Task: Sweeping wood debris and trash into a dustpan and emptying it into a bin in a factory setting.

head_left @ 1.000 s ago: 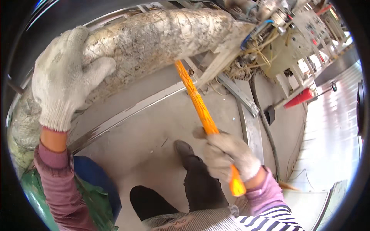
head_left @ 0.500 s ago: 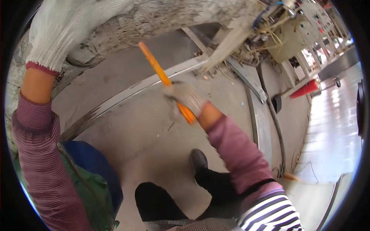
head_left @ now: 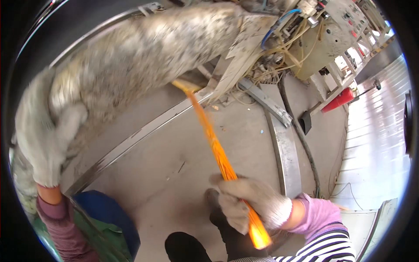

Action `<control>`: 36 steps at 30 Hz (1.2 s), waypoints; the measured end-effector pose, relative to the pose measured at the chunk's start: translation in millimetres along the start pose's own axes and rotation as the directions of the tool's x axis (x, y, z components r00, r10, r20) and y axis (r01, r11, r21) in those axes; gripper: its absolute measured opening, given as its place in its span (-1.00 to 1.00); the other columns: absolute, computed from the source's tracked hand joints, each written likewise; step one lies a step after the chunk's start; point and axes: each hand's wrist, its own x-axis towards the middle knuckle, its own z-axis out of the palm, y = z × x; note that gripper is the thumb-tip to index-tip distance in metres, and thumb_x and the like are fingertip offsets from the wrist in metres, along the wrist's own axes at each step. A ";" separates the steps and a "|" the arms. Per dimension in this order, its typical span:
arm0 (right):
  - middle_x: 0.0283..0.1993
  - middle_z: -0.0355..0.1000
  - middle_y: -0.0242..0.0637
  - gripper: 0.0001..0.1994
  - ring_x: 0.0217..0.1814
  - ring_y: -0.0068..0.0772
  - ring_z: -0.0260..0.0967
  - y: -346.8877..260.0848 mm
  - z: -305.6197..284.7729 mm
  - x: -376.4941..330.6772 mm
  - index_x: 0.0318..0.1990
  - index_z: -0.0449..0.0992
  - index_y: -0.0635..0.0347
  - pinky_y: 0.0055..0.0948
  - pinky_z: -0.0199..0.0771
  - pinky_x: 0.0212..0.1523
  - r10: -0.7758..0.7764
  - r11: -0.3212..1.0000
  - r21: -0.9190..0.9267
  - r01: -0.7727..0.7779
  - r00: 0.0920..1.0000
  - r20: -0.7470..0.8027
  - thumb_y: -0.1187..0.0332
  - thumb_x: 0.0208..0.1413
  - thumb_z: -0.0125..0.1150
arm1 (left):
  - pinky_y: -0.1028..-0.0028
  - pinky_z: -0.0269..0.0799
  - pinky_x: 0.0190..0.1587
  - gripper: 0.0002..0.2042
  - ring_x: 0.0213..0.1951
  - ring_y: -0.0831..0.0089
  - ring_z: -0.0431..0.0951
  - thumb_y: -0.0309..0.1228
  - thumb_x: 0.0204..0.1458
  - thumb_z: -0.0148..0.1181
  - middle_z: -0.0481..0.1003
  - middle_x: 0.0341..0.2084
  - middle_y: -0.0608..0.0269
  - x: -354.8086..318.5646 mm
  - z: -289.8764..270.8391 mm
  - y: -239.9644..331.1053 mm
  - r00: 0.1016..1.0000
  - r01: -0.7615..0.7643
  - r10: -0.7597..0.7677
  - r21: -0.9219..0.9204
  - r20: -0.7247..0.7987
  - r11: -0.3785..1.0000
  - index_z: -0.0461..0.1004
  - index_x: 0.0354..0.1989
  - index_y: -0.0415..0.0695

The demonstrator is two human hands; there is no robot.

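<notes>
My right hand [head_left: 251, 203], in a whitish knit glove, is closed around a long orange stick [head_left: 212, 139]. The stick slants up and left, and its blurred far end reaches the lower edge of a big grey, rough-surfaced roll [head_left: 144, 56]. Whether a tool head sits on that end I cannot make out. Against the left end of the roll rests my left hand [head_left: 46, 126], also gloved. Its fingers lie along the surface with the thumb apart.
A metal rail [head_left: 144, 129] crosses the grey floor below the roll. Machinery with loose tubes and wires [head_left: 279, 54] stands at upper right, near a red cylinder [head_left: 338, 100]. A dark cable [head_left: 301, 135] runs along the floor. At lower left is a blue container [head_left: 107, 218] with green cloth.
My right hand has come down and right, toward me, with the orange stick. My left hand now sits lower in the picture, and more of the roll shows.
</notes>
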 end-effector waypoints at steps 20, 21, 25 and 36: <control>-0.51 0.35 -0.46 -0.65 -0.63 -0.53 0.29 183.9 6.5 -461.6 -0.02 0.32 0.21 -0.46 0.40 -0.63 0.107 0.878 -0.403 -0.259 0.926 -0.362 0.39 0.02 0.19 | 0.20 0.50 -0.14 -0.66 -0.26 0.04 0.55 -0.38 -0.18 0.35 0.53 -0.31 0.07 -120.4 -309.9 67.3 0.727 0.433 0.039 -0.501 0.686 0.749 0.50 -0.18 -0.16; -0.48 0.40 -0.39 -0.61 -0.61 -0.48 0.32 221.3 -67.0 -452.9 0.00 0.32 0.24 -0.41 0.42 -0.61 0.075 0.714 -0.625 -0.316 0.922 -0.380 0.37 0.00 0.21 | 0.22 0.50 -0.20 -0.69 -0.28 0.08 0.55 -0.36 -0.20 0.36 0.53 -0.35 0.11 -165.5 -334.5 65.9 0.623 0.502 0.038 -0.437 0.781 0.746 0.50 -0.22 -0.12; -0.20 0.53 0.11 -0.51 -0.09 0.16 0.49 181.9 -103.5 -374.2 -0.04 0.42 0.24 -0.03 0.44 0.02 -0.227 0.363 -0.709 -0.604 0.681 -0.696 0.01 0.04 0.11 | 0.24 0.49 -0.01 -0.63 -0.11 0.08 0.58 -0.19 -0.07 0.30 0.58 -0.18 0.00 -205.6 -428.2 76.4 0.151 0.659 -0.036 -0.073 0.988 0.749 0.56 -0.11 -0.11; 0.00 0.50 0.03 -0.48 0.06 0.11 0.45 74.0 -74.7 -235.7 0.05 0.44 0.14 -0.01 0.41 0.06 -0.172 0.029 -0.919 -0.394 0.904 -0.392 -0.09 0.20 -0.12 | 0.32 0.45 -0.04 -0.63 -0.14 0.27 0.56 -0.19 0.00 0.21 0.58 -0.24 0.07 -242.5 -589.5 63.7 -0.491 0.660 -0.185 0.503 0.851 0.558 0.52 -0.11 -0.21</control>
